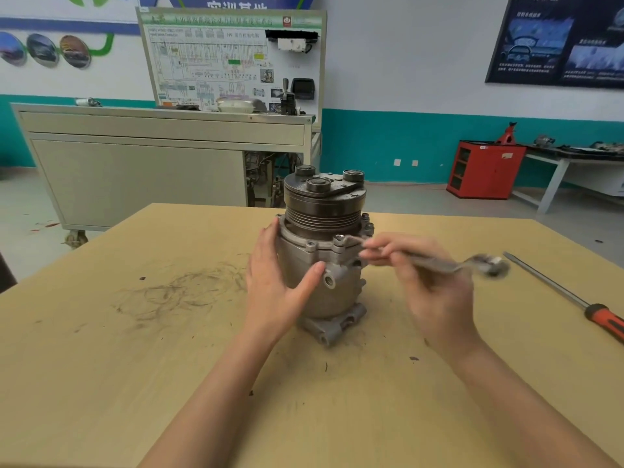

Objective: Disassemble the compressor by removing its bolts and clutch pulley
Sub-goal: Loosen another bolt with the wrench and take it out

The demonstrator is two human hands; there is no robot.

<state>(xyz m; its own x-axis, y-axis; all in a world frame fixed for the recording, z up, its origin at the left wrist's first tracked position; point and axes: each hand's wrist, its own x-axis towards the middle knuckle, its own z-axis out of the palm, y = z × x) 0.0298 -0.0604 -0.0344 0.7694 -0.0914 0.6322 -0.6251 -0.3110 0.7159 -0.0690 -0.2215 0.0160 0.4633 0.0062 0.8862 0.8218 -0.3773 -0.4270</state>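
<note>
Both bare forearms reach in from the near edge, the left forearm (pixel 209 393) angling up from the lower left and the right forearm (pixel 516 400) from the lower right. The left hand (pixel 275 288) is upright with its fingers straight, the palm laid against the left side of the compressor (pixel 320 298) and the thumb stretched across its near face. The right hand (pixel 432 285), blurred, is just right of it, fingers curled around the shaft of a wrench (pixel 449 266).

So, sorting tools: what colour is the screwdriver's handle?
The handle is orange and black, clearest in head view.
</note>
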